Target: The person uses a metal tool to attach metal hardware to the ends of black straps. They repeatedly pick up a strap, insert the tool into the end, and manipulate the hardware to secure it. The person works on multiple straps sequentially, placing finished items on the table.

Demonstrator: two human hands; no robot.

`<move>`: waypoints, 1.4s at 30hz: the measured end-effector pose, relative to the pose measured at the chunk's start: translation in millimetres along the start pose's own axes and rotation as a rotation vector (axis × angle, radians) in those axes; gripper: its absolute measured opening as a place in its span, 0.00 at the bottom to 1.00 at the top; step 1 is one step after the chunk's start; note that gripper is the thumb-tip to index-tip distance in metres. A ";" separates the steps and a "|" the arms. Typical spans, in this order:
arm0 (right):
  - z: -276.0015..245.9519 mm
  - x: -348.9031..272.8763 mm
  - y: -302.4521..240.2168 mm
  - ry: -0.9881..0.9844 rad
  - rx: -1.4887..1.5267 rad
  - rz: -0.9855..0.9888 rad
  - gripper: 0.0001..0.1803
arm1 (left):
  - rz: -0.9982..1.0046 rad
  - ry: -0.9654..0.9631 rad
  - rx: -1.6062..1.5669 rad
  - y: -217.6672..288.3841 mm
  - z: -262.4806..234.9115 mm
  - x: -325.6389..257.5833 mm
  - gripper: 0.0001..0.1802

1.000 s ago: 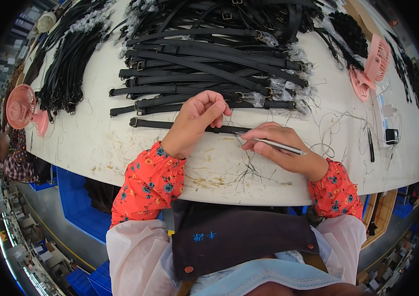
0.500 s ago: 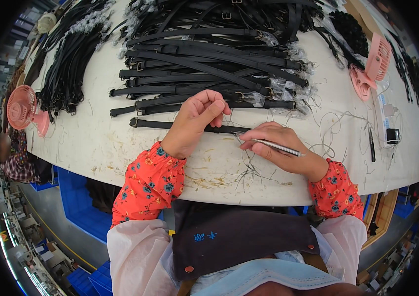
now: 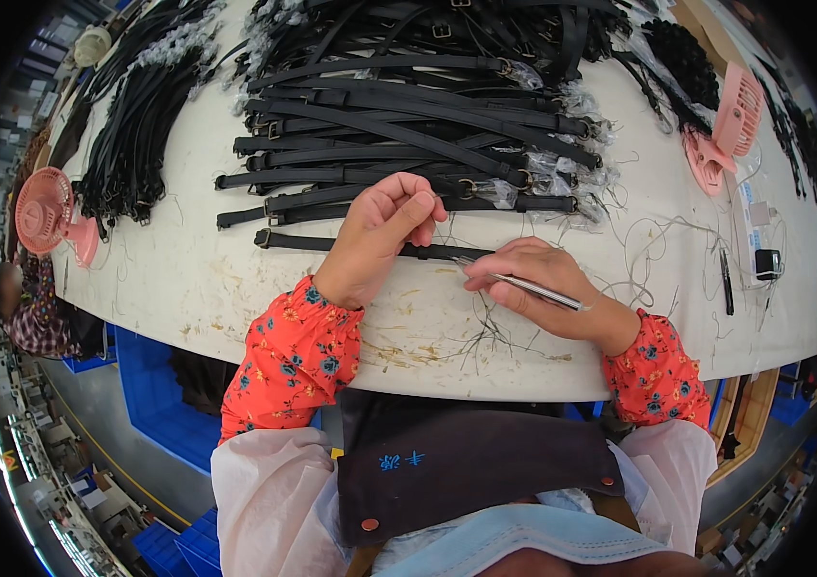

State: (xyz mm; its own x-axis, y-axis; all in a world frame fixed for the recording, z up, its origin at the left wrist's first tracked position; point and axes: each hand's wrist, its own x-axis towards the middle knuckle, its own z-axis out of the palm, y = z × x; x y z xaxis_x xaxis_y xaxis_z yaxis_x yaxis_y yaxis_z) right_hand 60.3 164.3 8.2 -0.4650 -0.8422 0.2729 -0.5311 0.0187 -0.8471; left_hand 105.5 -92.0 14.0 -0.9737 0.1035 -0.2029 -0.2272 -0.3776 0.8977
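A narrow black strap with a buckle (image 3: 295,242) lies crosswise on the table under my hands. My left hand (image 3: 375,236) is raised over its middle, thumb and fingers pinched together; anything between them is too small to make out. In my closed right hand (image 3: 538,284) is a slim silver tool, apparently tweezers (image 3: 548,292). Its pointed tip is at the right part of the strap, near my left fingertips. The strap's right end is hidden behind my right hand.
Beyond my hands lies a large pile of black buckled straps (image 3: 408,135), some ends wrapped in clear plastic. More straps (image 3: 130,144) hang together at the left. Pink fans (image 3: 43,212) stand at both sides. Loose threads (image 3: 490,337), a black pen-like item (image 3: 726,282) and cords lie about.
My right hand and the tweezers have shifted very slightly left along the strap. My left hand keeps its pinch, nearly still.
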 end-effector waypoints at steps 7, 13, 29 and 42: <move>0.9 -1.8 1.9 0.014 0.002 0.002 0.15 | 0.061 0.011 -0.099 -1.3 -6.4 0.9 0.06; -1.7 0.9 -2.5 -0.041 -0.045 0.018 0.14 | 0.045 -0.022 -0.135 -2.2 -6.5 1.2 0.06; -1.7 2.2 -4.5 -0.060 -0.138 0.030 0.14 | 0.040 -0.034 -0.147 -3.1 -3.6 3.2 0.06; -2.2 -2.6 -0.1 -0.012 -0.070 0.025 0.15 | 0.246 0.168 0.194 10.9 -3.4 -1.7 0.06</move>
State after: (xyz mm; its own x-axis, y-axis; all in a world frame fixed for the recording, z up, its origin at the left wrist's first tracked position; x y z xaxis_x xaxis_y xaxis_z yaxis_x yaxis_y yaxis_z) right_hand 60.0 167.7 8.6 -0.4707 -0.8472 0.2463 -0.5681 0.0775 -0.8193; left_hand 104.7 -99.5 22.8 -0.9916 -0.1276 -0.0187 0.0058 -0.1891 0.9819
